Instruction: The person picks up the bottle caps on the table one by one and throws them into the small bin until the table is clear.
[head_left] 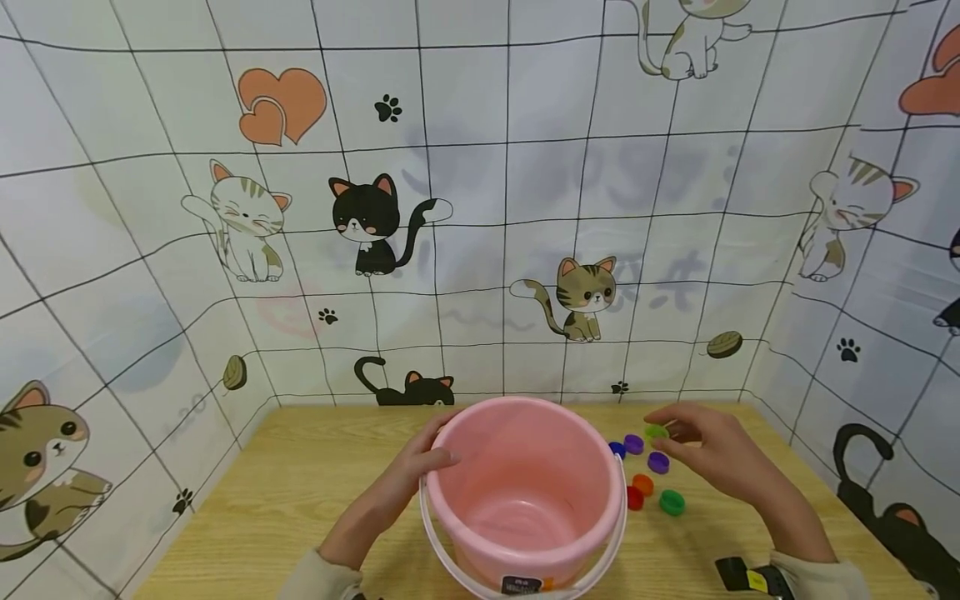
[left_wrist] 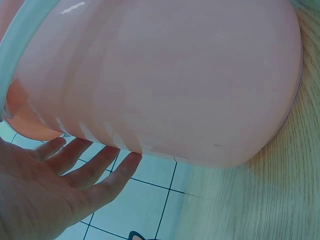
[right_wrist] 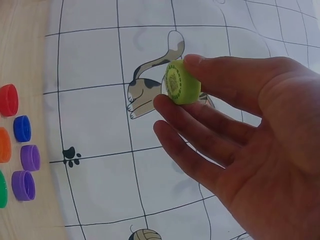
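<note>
Free room on the table at left, pink bucket and caps in the way

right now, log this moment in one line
left hand: grips pink bucket | right hand: pinches lime cap | wooden table: coloured caps beside bucket

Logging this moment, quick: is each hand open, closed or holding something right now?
Left hand: holding the pink bucket, thumb over its edge.
Right hand: closed, pinching a light green cap.
</note>
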